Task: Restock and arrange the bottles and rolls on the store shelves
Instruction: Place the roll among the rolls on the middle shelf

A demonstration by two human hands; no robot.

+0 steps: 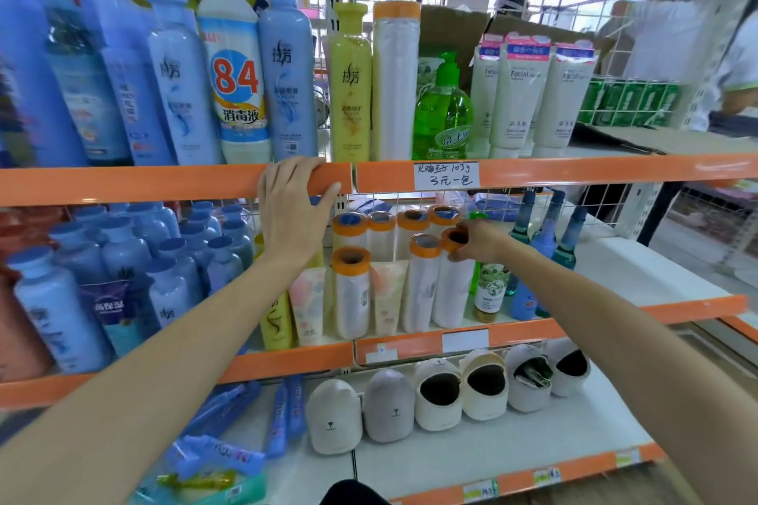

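Orange-capped roll, right of seven shelved rolls, pinched at top by right hand. Left hand clasped upper shelf edge. Arranging judged unfinished.

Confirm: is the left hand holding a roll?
No, the left hand grips the orange shelf edge; the right hand holds a roll.
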